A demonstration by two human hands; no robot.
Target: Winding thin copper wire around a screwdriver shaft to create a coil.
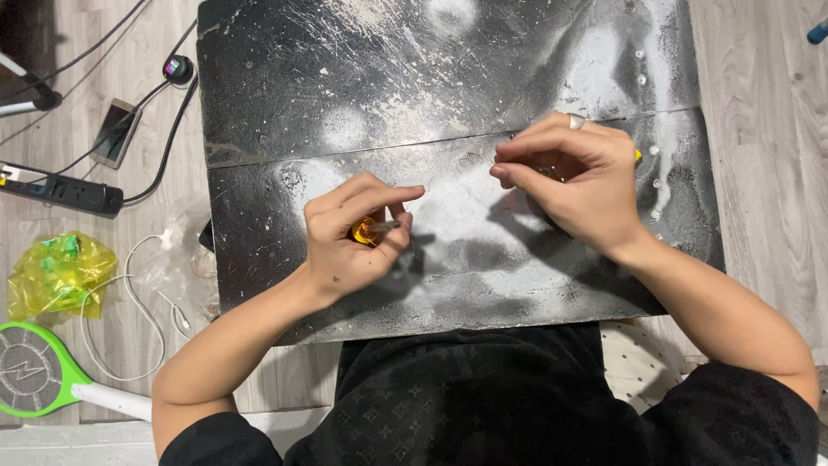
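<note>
The left hand (352, 237) is curling shut around a small amber object (364, 230) over the middle of the black, white-dusted table (362, 95). The right hand (573, 177) is closing on something small and yellow, mostly hidden, just above the table's right side.

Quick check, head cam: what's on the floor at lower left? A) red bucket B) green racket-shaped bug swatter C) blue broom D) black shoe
B: a green racket-shaped swatter with a white handle lies on the floor, below a yellow plastic bag.
</note>
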